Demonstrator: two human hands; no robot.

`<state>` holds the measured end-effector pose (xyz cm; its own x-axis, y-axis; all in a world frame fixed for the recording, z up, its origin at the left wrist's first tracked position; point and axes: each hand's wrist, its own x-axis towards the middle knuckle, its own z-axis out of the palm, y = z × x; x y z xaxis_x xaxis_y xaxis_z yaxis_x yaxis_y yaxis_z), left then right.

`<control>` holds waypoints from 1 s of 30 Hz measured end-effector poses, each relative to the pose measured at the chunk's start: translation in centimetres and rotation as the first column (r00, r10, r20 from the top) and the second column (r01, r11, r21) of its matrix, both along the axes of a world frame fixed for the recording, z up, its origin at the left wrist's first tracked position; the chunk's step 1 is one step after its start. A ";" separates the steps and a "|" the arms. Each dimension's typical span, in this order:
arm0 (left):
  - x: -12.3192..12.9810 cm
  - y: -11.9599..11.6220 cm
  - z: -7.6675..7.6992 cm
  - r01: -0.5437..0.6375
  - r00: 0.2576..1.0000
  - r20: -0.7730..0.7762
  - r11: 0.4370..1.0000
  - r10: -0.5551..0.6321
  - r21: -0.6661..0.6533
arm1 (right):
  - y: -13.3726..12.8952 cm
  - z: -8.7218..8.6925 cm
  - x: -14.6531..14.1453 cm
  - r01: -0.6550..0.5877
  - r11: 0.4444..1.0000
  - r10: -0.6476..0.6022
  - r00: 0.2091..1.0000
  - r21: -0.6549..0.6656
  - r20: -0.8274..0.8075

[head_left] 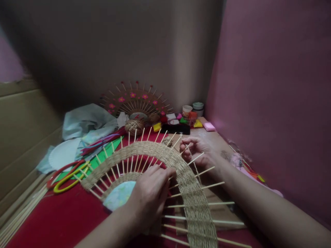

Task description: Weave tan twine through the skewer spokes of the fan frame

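Observation:
A fan-shaped frame of thin wooden sticks carries a wide woven twine band (198, 201), with a narrower band and a pale blue floral piece (120, 196) at its centre. My left hand (153, 193) lies over the inner part of the sticks, its fingers closed at the band's inner edge. Just beyond the outer edge, my right hand (195, 151) has its fingers curled round a strand of twine (196, 168), which runs down along the outer stick ends.
Red-and-yellow scissors (68, 186) and green sheets lie at left. Behind are a twine ball (134, 126), a black phone-like object (176, 129), coloured clay packets, small cups and a flowered woven fan (139, 98). Loose sticks lie at the lower left; a pink wall stands at right.

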<state>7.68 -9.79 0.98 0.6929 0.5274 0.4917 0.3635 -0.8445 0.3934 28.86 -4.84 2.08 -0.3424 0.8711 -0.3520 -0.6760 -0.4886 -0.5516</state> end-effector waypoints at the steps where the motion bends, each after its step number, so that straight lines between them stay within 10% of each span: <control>1: 0.0 -0.1 -0.1 0.005 1.000 -0.005 1.000 -0.005 0.005 | 0.0 -0.1 -0.1 -0.033 0.998 0.031 0.999 -0.045 -0.037; 9: -0.1 -0.6 0.0 0.006 1.000 -0.001 0.996 -0.005 0.086 | -0.5 -2.0 -2.2 -0.165 0.984 0.154 0.975 -0.059 -0.158; 30: 0.0 -0.4 -1.2 0.026 0.995 -0.097 0.973 -0.004 0.229 | -1.6 -2.4 -3.1 0.122 0.976 -0.117 0.992 0.183 -0.038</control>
